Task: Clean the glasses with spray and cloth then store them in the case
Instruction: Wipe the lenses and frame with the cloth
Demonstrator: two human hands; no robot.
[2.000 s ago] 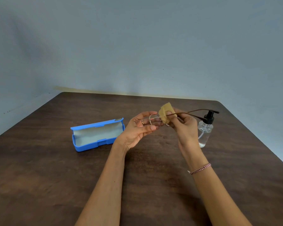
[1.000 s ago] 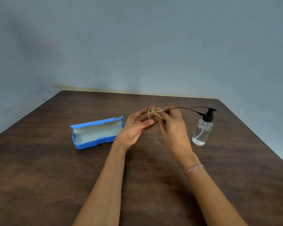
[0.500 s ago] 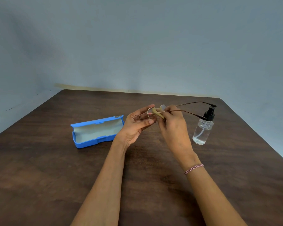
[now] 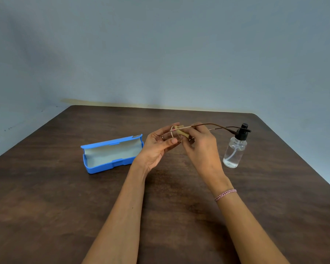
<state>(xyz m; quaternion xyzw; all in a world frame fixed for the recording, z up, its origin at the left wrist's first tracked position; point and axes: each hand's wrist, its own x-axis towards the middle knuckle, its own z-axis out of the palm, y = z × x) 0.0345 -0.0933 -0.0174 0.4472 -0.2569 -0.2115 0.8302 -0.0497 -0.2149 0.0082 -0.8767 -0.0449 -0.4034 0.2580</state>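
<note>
Thin-framed glasses (image 4: pixel 213 127) are held above the middle of the dark wooden table (image 4: pixel 46 197), their brown temple arms pointing right. My left hand (image 4: pixel 158 145) grips the glasses at the lens end. My right hand (image 4: pixel 200 145) pinches a small tan cloth (image 4: pixel 182 133) against a lens. The lenses are mostly hidden by fingers and cloth. An open blue glasses case (image 4: pixel 111 155) with a pale lining lies on the table left of my hands. A clear spray bottle (image 4: pixel 234 151) with a black pump stands upright to the right.
A pale blue-grey wall rises behind the table. The table's far edge and rounded right corner (image 4: pixel 255 115) lie just beyond the bottle. A beaded bracelet (image 4: pixel 225 194) is on my right wrist.
The cloth has gone from a broad fold above the lens to a small bunch pressed on it. My right hand has shifted left, and the temple arms have swung slightly.
</note>
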